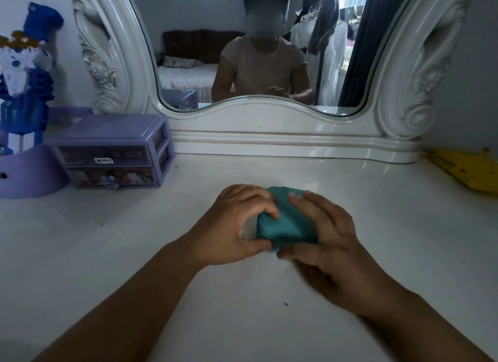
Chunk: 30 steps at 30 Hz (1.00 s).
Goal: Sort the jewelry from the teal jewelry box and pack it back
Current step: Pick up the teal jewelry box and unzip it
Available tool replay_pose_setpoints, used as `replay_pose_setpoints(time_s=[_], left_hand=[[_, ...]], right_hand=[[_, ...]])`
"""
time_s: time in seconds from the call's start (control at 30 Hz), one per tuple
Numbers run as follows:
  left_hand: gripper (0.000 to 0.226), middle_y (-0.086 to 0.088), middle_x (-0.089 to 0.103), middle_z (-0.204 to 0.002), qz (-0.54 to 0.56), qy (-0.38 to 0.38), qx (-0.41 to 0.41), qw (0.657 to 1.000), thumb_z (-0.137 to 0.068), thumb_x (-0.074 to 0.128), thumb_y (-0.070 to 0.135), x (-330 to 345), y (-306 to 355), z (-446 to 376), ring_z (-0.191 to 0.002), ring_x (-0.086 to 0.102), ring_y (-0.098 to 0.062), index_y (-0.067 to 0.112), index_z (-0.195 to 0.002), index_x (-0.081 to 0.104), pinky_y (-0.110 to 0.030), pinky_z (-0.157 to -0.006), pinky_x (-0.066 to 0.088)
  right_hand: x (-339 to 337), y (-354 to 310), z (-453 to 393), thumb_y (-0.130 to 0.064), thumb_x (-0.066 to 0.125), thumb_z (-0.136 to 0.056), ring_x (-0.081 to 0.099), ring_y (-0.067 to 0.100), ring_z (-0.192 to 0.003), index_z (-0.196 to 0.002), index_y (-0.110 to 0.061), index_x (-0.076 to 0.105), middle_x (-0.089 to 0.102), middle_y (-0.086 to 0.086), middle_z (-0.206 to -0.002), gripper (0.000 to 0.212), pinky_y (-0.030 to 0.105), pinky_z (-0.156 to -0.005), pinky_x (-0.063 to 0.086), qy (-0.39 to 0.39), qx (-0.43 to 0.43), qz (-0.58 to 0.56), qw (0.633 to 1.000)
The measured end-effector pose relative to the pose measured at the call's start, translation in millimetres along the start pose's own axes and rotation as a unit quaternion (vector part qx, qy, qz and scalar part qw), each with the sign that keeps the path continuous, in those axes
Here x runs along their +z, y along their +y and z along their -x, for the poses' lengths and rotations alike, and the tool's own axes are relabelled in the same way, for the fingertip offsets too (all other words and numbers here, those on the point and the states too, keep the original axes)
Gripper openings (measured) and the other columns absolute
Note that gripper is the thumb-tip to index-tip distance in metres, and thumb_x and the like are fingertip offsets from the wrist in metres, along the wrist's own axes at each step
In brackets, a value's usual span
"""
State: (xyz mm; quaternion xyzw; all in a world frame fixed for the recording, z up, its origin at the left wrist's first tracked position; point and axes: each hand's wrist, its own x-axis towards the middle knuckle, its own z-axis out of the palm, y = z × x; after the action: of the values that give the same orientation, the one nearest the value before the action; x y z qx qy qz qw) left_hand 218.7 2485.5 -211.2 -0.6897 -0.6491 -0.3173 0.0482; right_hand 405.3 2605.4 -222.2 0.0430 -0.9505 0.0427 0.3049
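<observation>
The white dressing table runs wide and bare around the centre, bounded behind by the carved mirror base. A purple drawer unit stands far left. The closed teal jewelry box sits mid-table, gripped between the left hand and right hand, fingers curled round it; the box's right side is hidden.

The jewelry box looks matt, with a smooth teal skin like faux leather. The table top is white and glossy — lightly scuffed. The mirror frame is glossy white, carved in relief. The drawer unit is smooth lilac plastic — its drawer fronts clear.
</observation>
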Motion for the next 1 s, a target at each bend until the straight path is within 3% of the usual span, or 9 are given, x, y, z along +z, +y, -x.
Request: replay_pose_setpoints(time_s=[0.2, 0.43, 0.53, 0.8, 1.0], left_hand=[[0.041, 0.008, 0.055, -0.121, 0.002, 0.004, 0.004, 1.0, -0.073, 0.069, 0.037, 5, -2, 3, -0.116, 0.046, -0.002, 0.033, -0.112, 0.054, -0.039, -0.107, 0.032], [0.034, 0.008, 0.055, -0.121, 0.025, -0.014, -0.013, 1.0, -0.072, 0.064, 0.04, 4, 1, 2, -0.118, 0.047, -0.007, 0.032, -0.105, 0.059, -0.033, -0.098, 0.043], [0.033, 0.007, 0.054, -0.122, 0.039, -0.019, -0.019, 0.999, -0.072, 0.067, 0.037, 4, 1, 2, -0.115, 0.05, -0.008, 0.031, -0.104, 0.059, -0.033, -0.093, 0.047], [0.034, 0.01, 0.053, -0.123, 0.052, -0.02, -0.021, 0.998, -0.072, 0.063, 0.04, 3, 1, 2, -0.122, 0.043, 0.0, 0.038, -0.105, 0.054, -0.03, -0.098, 0.045], [0.034, 0.007, 0.053, -0.123, 0.062, -0.015, -0.023, 0.998, -0.074, 0.069, 0.034, 6, -1, 3, -0.122, 0.046, -0.007, 0.036, -0.105, 0.056, -0.038, -0.096, 0.046]], right_hand=[[-2, -2, -2, -0.029, 0.05, -0.083, 0.023, 0.033, -0.137, -0.087, -0.033, 0.069, 0.029, 0.002, -0.147, 0.02, 0.044, -0.105, 0.024, -0.039, -0.052, 0.14, 0.988], [-7, 4, 0, -0.026, 0.051, -0.081, 0.024, 0.034, -0.137, -0.105, -0.034, 0.06, 0.033, 0.004, -0.143, 0.026, 0.05, -0.108, 0.021, -0.058, -0.077, 0.178, 0.979], [-15, 8, -8, -0.024, 0.051, -0.08, 0.027, 0.034, -0.135, -0.102, -0.032, 0.06, 0.035, 0.006, -0.139, 0.025, 0.05, -0.107, 0.022, -0.078, -0.121, 0.192, 0.971], [-18, 15, -18, -0.017, 0.053, -0.086, 0.043, 0.021, -0.103, -0.089, -0.029, 0.062, 0.041, 0.001, -0.105, 0.016, 0.034, -0.087, 0.031, -0.063, -0.226, 0.261, 0.937], [-34, 28, -8, -0.024, 0.048, -0.091, 0.044, 0.018, -0.09, -0.094, -0.029, 0.064, 0.04, -0.005, -0.092, 0.017, 0.032, -0.079, 0.034, -0.08, -0.227, 0.219, 0.946]])
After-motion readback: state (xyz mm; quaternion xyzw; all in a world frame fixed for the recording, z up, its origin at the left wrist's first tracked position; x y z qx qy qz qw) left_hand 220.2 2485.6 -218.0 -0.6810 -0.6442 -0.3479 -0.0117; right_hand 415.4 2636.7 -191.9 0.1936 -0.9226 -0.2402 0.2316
